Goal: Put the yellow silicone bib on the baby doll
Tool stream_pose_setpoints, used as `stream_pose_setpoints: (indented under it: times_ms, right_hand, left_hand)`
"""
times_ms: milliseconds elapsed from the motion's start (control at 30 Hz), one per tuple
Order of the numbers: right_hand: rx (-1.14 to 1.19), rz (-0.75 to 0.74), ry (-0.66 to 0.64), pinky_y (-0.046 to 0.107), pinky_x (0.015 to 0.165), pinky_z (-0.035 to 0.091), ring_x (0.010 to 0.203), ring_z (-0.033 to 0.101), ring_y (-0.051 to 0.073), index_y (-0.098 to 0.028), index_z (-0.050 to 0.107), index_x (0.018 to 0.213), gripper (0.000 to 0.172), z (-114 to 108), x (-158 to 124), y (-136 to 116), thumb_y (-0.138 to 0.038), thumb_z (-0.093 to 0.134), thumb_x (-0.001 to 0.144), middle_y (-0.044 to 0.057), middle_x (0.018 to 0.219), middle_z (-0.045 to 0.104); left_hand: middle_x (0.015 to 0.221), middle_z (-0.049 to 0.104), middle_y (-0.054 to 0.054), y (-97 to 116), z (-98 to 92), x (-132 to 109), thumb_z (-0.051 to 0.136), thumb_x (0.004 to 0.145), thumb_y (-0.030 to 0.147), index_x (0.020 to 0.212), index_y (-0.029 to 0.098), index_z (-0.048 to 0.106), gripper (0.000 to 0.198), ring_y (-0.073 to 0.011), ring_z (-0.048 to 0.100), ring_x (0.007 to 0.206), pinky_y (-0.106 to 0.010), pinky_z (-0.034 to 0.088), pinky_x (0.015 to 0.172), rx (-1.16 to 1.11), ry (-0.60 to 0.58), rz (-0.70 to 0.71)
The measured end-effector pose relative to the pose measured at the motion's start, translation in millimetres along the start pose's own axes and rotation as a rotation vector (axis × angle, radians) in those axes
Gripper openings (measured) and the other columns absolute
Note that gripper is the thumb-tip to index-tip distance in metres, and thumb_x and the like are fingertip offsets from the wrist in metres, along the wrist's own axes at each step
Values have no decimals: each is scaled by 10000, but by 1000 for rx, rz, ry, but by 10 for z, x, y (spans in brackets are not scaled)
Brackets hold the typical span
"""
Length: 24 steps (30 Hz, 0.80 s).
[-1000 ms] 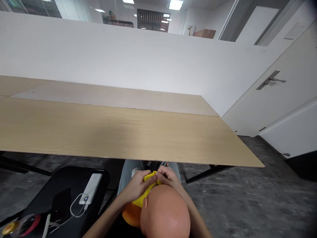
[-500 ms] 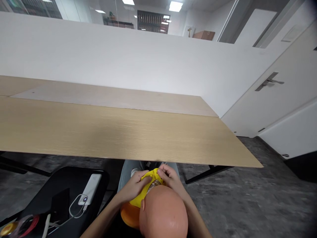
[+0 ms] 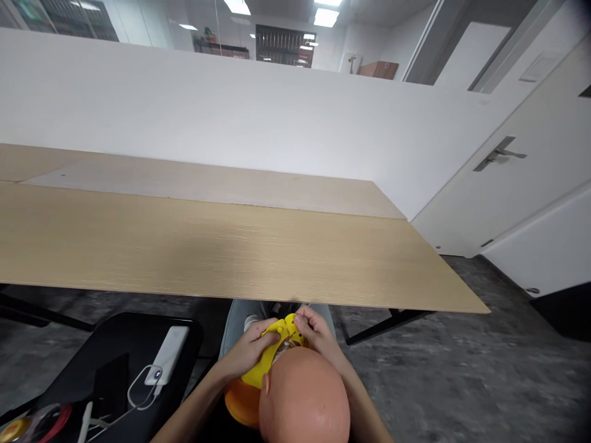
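Observation:
A bald doll (image 3: 305,400) rests in my lap, seen from behind and above, its head hiding much of what lies below. Around its neck runs a yellow bib (image 3: 257,372) with an orange part (image 3: 243,403) lower down on the left. My left hand (image 3: 252,349) pinches one end of the bib's neckband, where a small round knob shows. The other end, with small dark spots or holes, is gripped between the thumb and fingers of my right hand (image 3: 317,334). Both ends are close together behind the doll's neck, side by side; whether they are joined I cannot tell.
A wooden table (image 3: 207,246) stretches across in front of me, its near edge just beyond my hands. On the left, a black chair (image 3: 124,332) carries a white power bank (image 3: 168,354) with a cable, a dark flat object and a red-rimmed item. A door (image 3: 530,184) is at right.
My fingers have shifted slightly at the neckband ends. The right end has turned, so its dark spots now show, and the knob on the left end has come into view.

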State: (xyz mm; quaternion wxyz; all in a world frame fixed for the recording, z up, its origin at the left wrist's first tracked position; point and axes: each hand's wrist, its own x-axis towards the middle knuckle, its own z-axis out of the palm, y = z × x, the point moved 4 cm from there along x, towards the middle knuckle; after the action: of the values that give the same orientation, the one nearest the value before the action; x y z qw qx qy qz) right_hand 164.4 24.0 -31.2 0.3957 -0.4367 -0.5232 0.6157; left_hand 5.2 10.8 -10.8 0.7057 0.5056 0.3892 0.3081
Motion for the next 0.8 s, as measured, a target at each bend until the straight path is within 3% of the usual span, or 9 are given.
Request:
stream_pose_setpoints:
  times_ms: [367,500,567,800]
  right_hand:
    - [40,37,63,247,597,359,679,440,145,-194,476,793,449,-24,8,52,-631,572,832,4,730,462]
    - [238,81,146,226,555,310,608,374,105,-195,429,817,450,-56,-8,27,-605,613,823,-24,725,418]
    - [277,88,127,221,550,291,598,363,94,-190,426,814,428,-56,-5,20,-570,621,838,-30,719,409]
    - [410,126,81,219,539,300,594,394,101,-201,447,859,408,-15,-9,7,-553,650,823,-30,712,426]
  left_hand:
    - [748,615,-13,15,5,10,546,786,298,835,145,641,187,-132,506,654,-236,380,606,-13,16,-11]
    - [1015,686,-38,90,-52,-22,536,788,238,1054,191,687,310,-199,586,924,-291,451,817,82,54,56]
    - [1159,669,-38,106,-67,-35,533,795,222,1188,226,654,411,-221,576,1039,-320,442,905,108,43,61]
    - [1286,624,-49,63,-84,-20,584,793,227,1246,224,607,453,-242,562,1145,-351,438,975,37,36,57]
